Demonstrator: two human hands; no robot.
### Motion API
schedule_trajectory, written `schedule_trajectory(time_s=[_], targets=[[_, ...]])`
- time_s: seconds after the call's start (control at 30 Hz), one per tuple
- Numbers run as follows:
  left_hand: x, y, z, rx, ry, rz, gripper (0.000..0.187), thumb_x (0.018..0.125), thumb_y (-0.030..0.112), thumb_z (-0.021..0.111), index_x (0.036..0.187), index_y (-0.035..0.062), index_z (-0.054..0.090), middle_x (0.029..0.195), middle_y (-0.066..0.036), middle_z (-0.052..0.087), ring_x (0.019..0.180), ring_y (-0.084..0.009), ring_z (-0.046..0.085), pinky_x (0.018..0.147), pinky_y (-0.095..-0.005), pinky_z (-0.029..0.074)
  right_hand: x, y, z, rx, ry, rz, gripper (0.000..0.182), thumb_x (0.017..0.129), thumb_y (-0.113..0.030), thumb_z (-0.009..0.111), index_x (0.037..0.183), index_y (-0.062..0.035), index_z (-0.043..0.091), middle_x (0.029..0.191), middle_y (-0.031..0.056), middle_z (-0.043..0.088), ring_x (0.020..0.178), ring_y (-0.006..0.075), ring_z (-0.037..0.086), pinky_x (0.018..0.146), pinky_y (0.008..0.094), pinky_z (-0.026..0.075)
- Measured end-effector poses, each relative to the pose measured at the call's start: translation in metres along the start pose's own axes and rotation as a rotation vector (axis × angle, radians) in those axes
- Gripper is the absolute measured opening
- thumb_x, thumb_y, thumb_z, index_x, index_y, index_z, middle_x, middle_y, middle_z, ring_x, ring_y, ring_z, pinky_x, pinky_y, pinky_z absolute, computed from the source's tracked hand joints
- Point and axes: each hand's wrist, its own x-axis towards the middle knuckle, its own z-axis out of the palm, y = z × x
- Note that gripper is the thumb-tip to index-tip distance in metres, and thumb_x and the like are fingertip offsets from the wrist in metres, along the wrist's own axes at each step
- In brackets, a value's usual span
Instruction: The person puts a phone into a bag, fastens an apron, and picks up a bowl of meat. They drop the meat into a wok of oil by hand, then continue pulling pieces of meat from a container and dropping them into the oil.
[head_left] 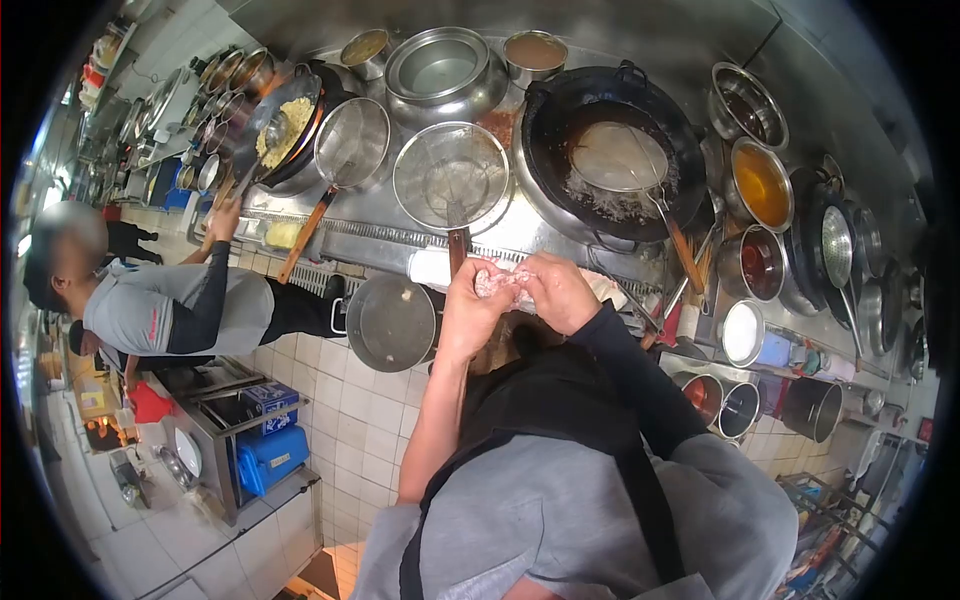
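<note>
My left hand [474, 308] and my right hand [560, 290] meet in front of my apron, at the front edge of the stove. Between them, both sets of fingers pinch a pale pink, lumpy piece of raw meat [490, 282]. Just beyond lies a mesh strainer [452, 172], its wooden handle pointing back at my left hand. Ahead to the right, a large black wok [545, 125] holds dark, bubbling oil. Another mesh strainer [618, 155] with a wooden handle rests in that wok.
At left, a person [180, 310] works a second wok [285, 135] with yellow food. A big pot [390, 325] stands beside my left forearm. Bowls of orange liquid [762, 185] and red sauce [760, 262] line the right. A steel pot [440, 70] sits at the back.
</note>
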Motion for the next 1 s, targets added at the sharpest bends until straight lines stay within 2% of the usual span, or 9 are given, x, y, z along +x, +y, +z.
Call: schedule_trajectory(time_s=[0.2, 0.3, 0.5, 0.6, 0.63, 0.73, 0.77, 0.9, 1.0], targets=[[0.001, 0.006, -0.004, -0.097, -0.042, 0.009, 0.024, 0.09, -0.008, 0.073, 0.104, 0.0031, 0.056, 0.102, -0.007, 0.067, 0.083, -0.0121, 0.068, 0.071, -0.0267, 0.06, -0.004, 0.002, -0.012, 0.444, -0.065, 0.48, 0.008, 0.095, -0.005, 0.063, 0.099, 0.0013, 0.065, 0.069, 0.0061, 0.058, 0.061, 0.0187, 0.055, 0.06, 0.0343, 0.045], [0.003, 0.008, -0.009, -0.176, -0.061, 0.008, 0.024, 0.091, -0.007, 0.074, 0.105, 0.0034, 0.057, 0.102, -0.007, 0.068, 0.082, -0.0114, 0.067, 0.07, -0.0259, 0.059, -0.007, 0.016, -0.005, 0.838, 0.009, 0.564, 0.008, 0.099, -0.007, 0.062, 0.102, -0.0008, 0.066, 0.072, -0.0005, 0.057, 0.063, 0.0072, 0.051, 0.057, 0.0268, 0.041], [0.004, 0.013, -0.015, -0.093, -0.156, 0.029, 0.029, 0.091, -0.006, 0.074, 0.113, 0.003, 0.059, 0.109, -0.008, 0.068, 0.088, -0.0109, 0.066, 0.072, -0.0257, 0.058, -0.002, 0.02, -0.005, 1.195, 0.162, 0.608, 0.014, 0.101, -0.009, 0.063, 0.111, 0.0006, 0.066, 0.083, 0.0003, 0.06, 0.068, 0.0065, 0.052, 0.059, 0.0241, 0.041], [0.002, 0.016, -0.013, -0.073, -0.156, 0.021, 0.034, 0.09, -0.004, 0.073, 0.119, 0.0, 0.056, 0.109, -0.008, 0.066, 0.083, -0.0107, 0.064, 0.07, -0.0267, 0.056, 0.005, 0.018, -0.017, 0.883, 0.123, 0.505, 0.014, 0.102, -0.009, 0.064, 0.114, -0.0024, 0.067, 0.091, 0.002, 0.065, 0.076, 0.0069, 0.055, 0.067, 0.0232, 0.045], [0.001, 0.019, -0.012, -0.044, -0.16, 0.02, 0.039, 0.09, -0.004, 0.072, 0.125, -0.0014, 0.054, 0.112, -0.009, 0.064, 0.085, -0.0117, 0.064, 0.072, -0.0274, 0.056, 0.008, 0.014, -0.024, 0.733, 0.017, 0.435, 0.022, 0.1, -0.012, 0.068, 0.119, -0.0018, 0.067, 0.101, 0.0033, 0.069, 0.083, 0.0101, 0.06, 0.078, 0.0276, 0.049], [0.0, 0.024, -0.007, 0.058, -0.151, 0.04, 0.053, 0.091, -0.005, 0.069, 0.14, -0.0053, 0.049, 0.121, -0.011, 0.061, 0.092, -0.0147, 0.066, 0.076, -0.0292, 0.058, 0.019, -0.006, -0.022, 0.454, -0.166, 0.057, 0.025, 0.099, -0.014, 0.069, 0.12, -0.001, 0.068, 0.108, 0.0027, 0.071, 0.09, 0.0144, 0.065, 0.084, 0.0322, 0.052], [0.001, 0.02, -0.004, 0.101, -0.132, 0.063, 0.058, 0.092, -0.005, 0.068, 0.145, -0.0064, 0.046, 0.124, -0.011, 0.06, 0.094, -0.0156, 0.066, 0.077, -0.0295, 0.058, 0.02, -0.008, -0.015, 0.338, -0.122, 0.004, 0.023, 0.095, -0.012, 0.067, 0.113, 0.0009, 0.07, 0.1, 0.0112, 0.071, 0.092, 0.0258, 0.07, 0.086, 0.038, 0.054], [0.001, 0.024, -0.007, 0.258, -0.144, 0.048, 0.066, 0.095, -0.002, 0.063, 0.155, -0.0092, 0.037, 0.123, -0.014, 0.061, 0.097, -0.017, 0.066, 0.08, -0.0306, 0.058, 0.024, -0.01, -0.009, 0.187, -0.175, -0.003, 0.02, 0.092, -0.005, 0.063, 0.108, 0.0011, 0.071, 0.093, 0.0162, 0.07, 0.085, 0.0293, 0.07, 0.083, 0.0379, 0.054], [0.003, 0.014, -0.013, 0.282, -0.197, 0.093, 0.056, 0.097, 0.0, 0.062, 0.149, -0.0087, 0.044, 0.116, -0.013, 0.066, 0.096, -0.0151, 0.066, 0.078, -0.0299, 0.057, 0.027, -0.004, -0.003, 0.133, -0.079, 0.006, 0.019, 0.091, -0.003, 0.06, 0.106, 0.0007, 0.071, 0.09, 0.0164, 0.07, 0.082, 0.0293, 0.07, 0.08, 0.0371, 0.055]])
